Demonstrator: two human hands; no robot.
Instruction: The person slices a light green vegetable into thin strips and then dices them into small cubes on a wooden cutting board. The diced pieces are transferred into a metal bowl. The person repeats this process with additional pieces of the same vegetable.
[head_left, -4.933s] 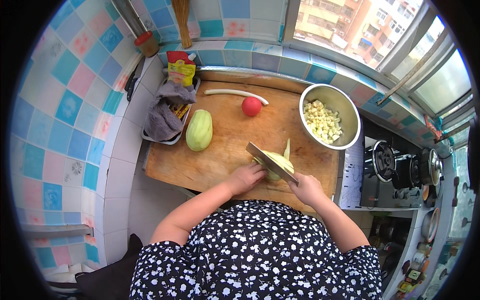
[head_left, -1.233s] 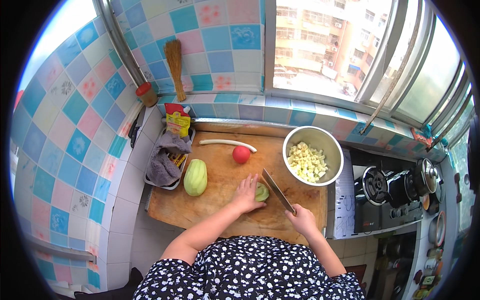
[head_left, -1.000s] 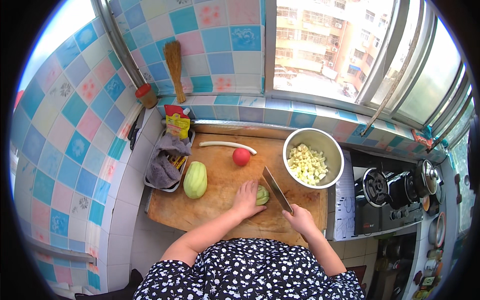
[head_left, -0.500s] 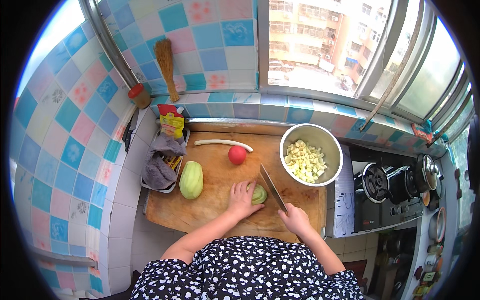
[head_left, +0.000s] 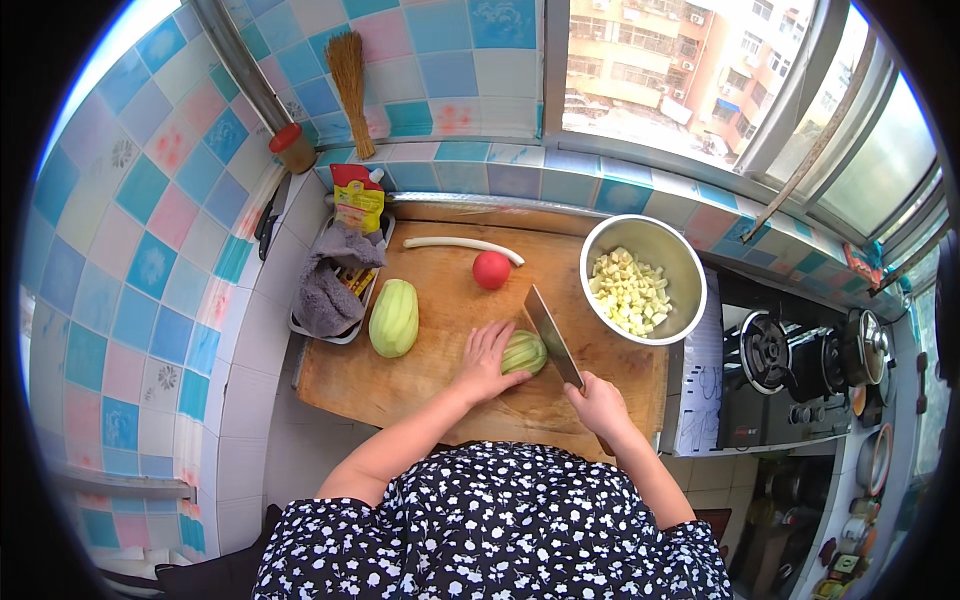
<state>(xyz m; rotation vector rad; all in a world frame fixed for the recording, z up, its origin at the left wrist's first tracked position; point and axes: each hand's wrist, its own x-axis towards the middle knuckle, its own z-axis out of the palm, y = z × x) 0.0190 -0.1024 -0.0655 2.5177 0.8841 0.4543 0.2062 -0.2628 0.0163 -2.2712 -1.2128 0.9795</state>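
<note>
My left hand [head_left: 484, 362] holds the left end of a peeled pale-green vegetable piece [head_left: 525, 353] on a wooden cutting board [head_left: 440, 408], fingers above it and thumb below. Gripped by its handle in my right hand [head_left: 602, 406] is a cleaver [head_left: 553, 335]. Its blade stands just right of the piece, with a small gap between them. A whole peeled pale-green vegetable [head_left: 394, 318] lies to the left. Farther back are a red tomato [head_left: 491, 270] and a white scallion stalk [head_left: 462, 243].
A metal bowl [head_left: 695, 290] of pale diced cubes sits at the board's back right. On the left, a tray [head_left: 348, 336] holds a grey cloth [head_left: 335, 285] and a yellow-red pouch [head_left: 358, 208]. Right of the board is a gas stove [head_left: 790, 425]; a tiled ledge [head_left: 515, 180] runs behind.
The view has shifted, so everything on the board appears higher. My left hand has slid slightly left on the vegetable piece, and more of the piece shows. The cleaver stays close beside it.
</note>
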